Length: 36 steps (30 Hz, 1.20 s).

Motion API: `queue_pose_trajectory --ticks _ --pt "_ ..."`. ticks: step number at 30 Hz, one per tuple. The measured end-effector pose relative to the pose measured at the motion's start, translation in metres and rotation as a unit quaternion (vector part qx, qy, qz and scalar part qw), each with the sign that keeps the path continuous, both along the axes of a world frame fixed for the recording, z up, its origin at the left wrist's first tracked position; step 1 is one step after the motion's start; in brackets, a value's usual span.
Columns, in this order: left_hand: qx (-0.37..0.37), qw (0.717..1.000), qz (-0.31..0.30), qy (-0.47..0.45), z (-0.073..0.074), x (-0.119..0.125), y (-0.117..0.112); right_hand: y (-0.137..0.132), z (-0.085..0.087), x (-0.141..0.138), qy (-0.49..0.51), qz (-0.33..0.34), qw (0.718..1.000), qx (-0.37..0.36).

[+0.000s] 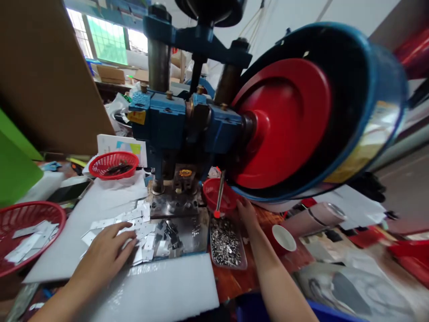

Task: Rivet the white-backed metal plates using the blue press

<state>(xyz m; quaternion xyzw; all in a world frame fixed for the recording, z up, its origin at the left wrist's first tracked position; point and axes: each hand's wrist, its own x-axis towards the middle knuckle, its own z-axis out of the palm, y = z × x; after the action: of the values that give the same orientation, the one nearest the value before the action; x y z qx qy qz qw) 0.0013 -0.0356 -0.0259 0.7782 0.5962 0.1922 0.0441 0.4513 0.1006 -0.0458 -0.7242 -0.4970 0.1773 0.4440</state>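
Observation:
My left hand (109, 248) rests with fingers apart on a loose spread of flat white pieces (142, 228), left of the press's steel bed. My right hand (247, 213) reaches past the front of the press to the right side of a small red basket (221, 192). It meets or nearly meets the basket's rim; its fingertips are hard to make out. A metal rod with a red end (219, 197) leans out of that basket. Nearer to me, a clear tray (228, 246) is full of small shiny metal parts. Dark small pieces (171, 235) lie on the metal plate (194, 243).
A blue press (167, 120) with a large red-centred wheel (288, 120) towers over the bench. Red baskets stand at far left (62, 219) and behind the white foam sheet (117, 176). At right are a red cup (283, 239) and a pink bottle (315, 219).

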Motion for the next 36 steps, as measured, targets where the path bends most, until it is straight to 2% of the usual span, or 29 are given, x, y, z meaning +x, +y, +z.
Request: queue_pose_trajectory --ticks 4,8,11,14,17,20,23,26,27,29,32,36 --pt "-0.037 0.996 0.075 0.009 0.006 -0.001 0.026 -0.002 -0.006 0.009 -0.001 -0.007 0.999 -0.033" --pt "-0.101 0.986 0.12 0.048 0.011 -0.005 0.054 -0.022 -0.003 0.008 -0.008 -0.023 0.999 -0.03" --pt "-0.138 0.981 0.119 0.067 0.008 -0.012 0.065 -0.046 0.002 -0.004 -0.029 -0.024 0.999 0.01" --pt "-0.14 0.985 0.085 0.053 0.001 -0.019 0.067 -0.069 0.009 -0.024 -0.059 -0.011 0.997 0.042" --pt "-0.124 0.989 0.064 0.049 -0.002 -0.021 0.066 -0.084 0.017 -0.051 -0.104 0.048 0.993 0.041" --pt "-0.104 0.99 0.057 0.077 0.003 -0.016 0.064 -0.093 0.024 -0.083 -0.121 0.171 0.977 0.023" --pt "-0.092 0.989 0.076 0.088 0.011 -0.013 0.059 -0.099 0.031 -0.116 -0.106 0.261 0.959 0.012" --pt "-0.092 0.988 0.119 0.046 0.016 -0.014 0.048 -0.104 0.04 -0.142 -0.081 0.341 0.937 -0.003" --pt "-0.099 0.988 0.118 0.024 0.017 -0.014 0.043 -0.105 0.043 -0.149 -0.077 0.37 0.926 -0.012" --pt "-0.133 0.988 0.073 -0.014 0.018 -0.013 0.034 -0.108 0.047 -0.159 -0.08 0.42 0.904 -0.032" --pt "-0.174 0.984 -0.017 -0.035 0.017 -0.007 0.029 -0.111 0.046 -0.166 -0.092 0.451 0.886 -0.048" --pt "-0.11 0.994 -0.025 -0.012 0.008 0.0 0.053 -0.114 0.041 -0.17 -0.099 0.45 0.886 -0.051"
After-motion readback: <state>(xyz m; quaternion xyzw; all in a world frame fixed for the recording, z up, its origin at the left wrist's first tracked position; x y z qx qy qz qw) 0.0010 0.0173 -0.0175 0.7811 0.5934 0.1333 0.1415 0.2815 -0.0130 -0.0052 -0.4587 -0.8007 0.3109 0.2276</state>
